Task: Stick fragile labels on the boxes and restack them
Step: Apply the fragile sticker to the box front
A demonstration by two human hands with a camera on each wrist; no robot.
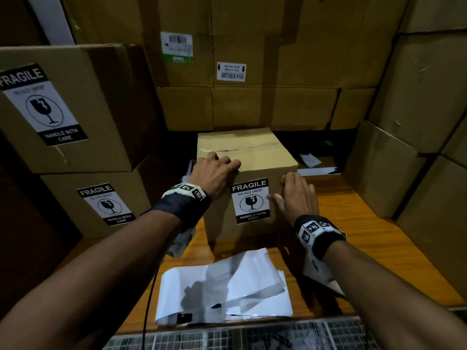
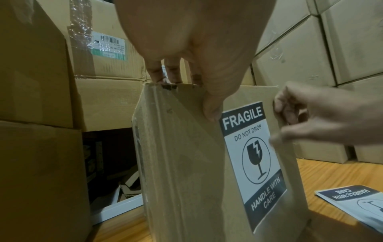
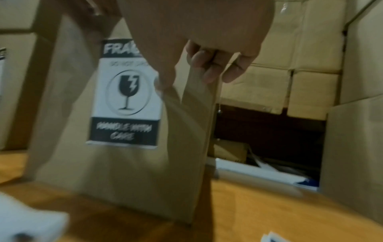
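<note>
I am looking along my left hand [image 2: 192,41] as it is gripping the top near corner of the small box [image 2: 182,163], fingers [image 2: 157,72] curling over the top edge and the thumb pressing the front face just beside the fragile label [image 2: 253,163]. The label is sitting stuck on that face. My right hand [image 2: 323,117] is hovering at the label's right edge, blurred, fingers loosely bent; contact I cannot tell. A loose label sheet [image 2: 352,206] is lying on the wooden table [image 2: 323,176]. Stacked cartons [image 2: 311,54] are standing behind.
</note>
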